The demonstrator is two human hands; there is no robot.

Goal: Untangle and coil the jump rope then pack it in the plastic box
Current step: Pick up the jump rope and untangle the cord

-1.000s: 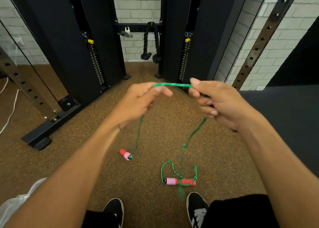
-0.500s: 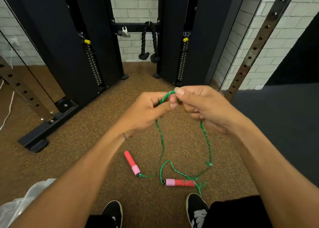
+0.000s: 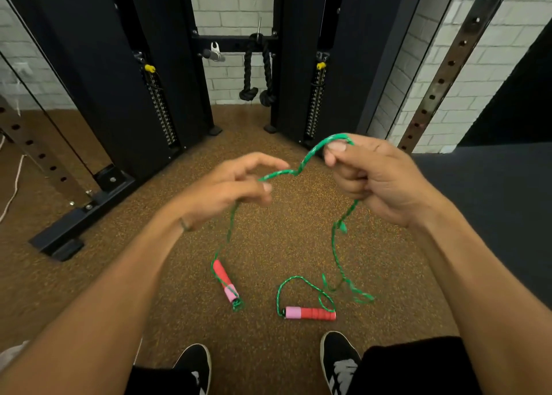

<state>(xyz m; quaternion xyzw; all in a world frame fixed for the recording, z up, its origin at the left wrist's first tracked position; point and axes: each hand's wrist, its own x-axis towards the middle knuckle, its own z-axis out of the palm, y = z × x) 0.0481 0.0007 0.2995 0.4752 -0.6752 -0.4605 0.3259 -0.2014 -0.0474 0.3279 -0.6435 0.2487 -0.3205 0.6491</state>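
A green jump rope (image 3: 310,155) runs between my two hands above the brown floor. My right hand (image 3: 376,179) pinches the rope's high loop between thumb and fingers. My left hand (image 3: 233,188) holds the rope loosely, fingers partly spread, with the strand passing under them. From the left hand a strand drops to a red and pink handle (image 3: 224,279) lying on the floor. From the right hand a strand with a small knot falls to a tangle beside the second red and pink handle (image 3: 310,313). No plastic box is in sight.
A black cable machine (image 3: 119,80) with weight stacks stands ahead, its base foot (image 3: 80,215) on the left. A black tricep rope (image 3: 257,71) hangs at the back. A dark mat (image 3: 493,200) lies to the right. My black shoes (image 3: 340,361) are at the bottom.
My hands have moved apart from a close pinch, the right one rising. The left handle has shifted and its strand now hangs more upright.
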